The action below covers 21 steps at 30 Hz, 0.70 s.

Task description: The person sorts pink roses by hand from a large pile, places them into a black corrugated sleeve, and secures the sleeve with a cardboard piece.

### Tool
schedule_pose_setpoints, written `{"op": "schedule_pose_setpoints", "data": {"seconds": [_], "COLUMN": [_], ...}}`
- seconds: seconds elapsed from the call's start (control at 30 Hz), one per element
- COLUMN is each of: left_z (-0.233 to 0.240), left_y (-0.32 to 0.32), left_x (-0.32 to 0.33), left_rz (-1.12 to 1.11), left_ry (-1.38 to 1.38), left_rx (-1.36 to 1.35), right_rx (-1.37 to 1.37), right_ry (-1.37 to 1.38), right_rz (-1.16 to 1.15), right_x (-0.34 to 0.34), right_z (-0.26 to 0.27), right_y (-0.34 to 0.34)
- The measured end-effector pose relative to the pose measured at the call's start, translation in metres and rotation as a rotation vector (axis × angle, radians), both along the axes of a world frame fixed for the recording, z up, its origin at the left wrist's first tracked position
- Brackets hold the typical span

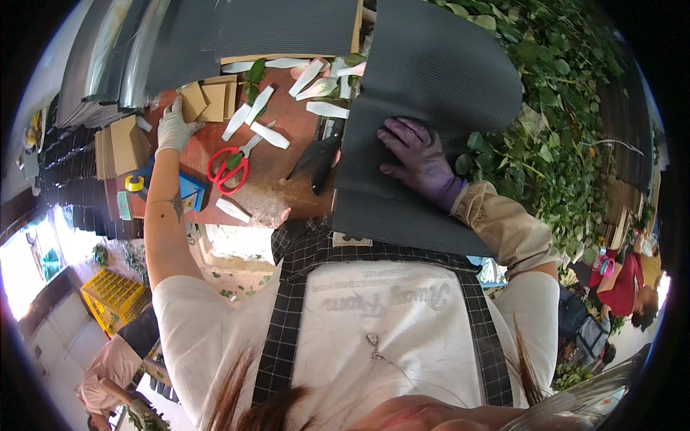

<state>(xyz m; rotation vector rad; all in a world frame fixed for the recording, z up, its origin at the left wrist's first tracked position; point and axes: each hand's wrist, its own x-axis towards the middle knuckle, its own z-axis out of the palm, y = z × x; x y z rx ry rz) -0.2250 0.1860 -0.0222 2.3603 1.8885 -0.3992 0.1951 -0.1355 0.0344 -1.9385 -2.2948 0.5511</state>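
My left hand [176, 130], in a white glove, reaches to the far left of the reddish-brown tabletop [291, 156]. Its fingers and thumb are against a small brown cardboard piece [192, 102], which lies tilted over other cardboard pieces [215, 102]; whether it grips the piece is unclear. My right hand [415, 153] wears a purple glove and rests palm down, fingers spread, on a black corrugated sheet [393, 210]. The sheet's far part curls upward, and its near edge overlaps my checked apron [285, 291].
Red-handled scissors [229, 171], several white mesh sleeves [269, 134] and a black-handled knife [323, 167] lie between my hands. A blue box [191, 191] stands left, near a cardboard stack [124, 143]. Leafy stems [550, 129] are heaped at right. Other people are in the background.
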Motion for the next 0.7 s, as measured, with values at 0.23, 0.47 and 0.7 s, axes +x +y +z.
{"op": "schedule_pose_setpoints", "data": {"seconds": [0.23,0.47,0.7], "left_z": [0.047,0.153,0.053], "left_y": [0.016,-0.125,-0.191], "left_x": [-0.025,0.125,0.241], "left_rz": [-0.179,0.099,-0.025], "left_ry": [0.014,-1.244,-0.905], "left_rx": [-0.272,-0.419,-1.131], "right_rx": [0.207,-0.003,-0.033], "right_ry": [-0.065,-0.129,0.029], "right_rz": [0.079,0.056,-0.09], "right_x": [0.013,0.007,0.03], "right_z": [-0.021,0.008,0.014], "right_y": [-0.009,-0.002,-0.011]}}
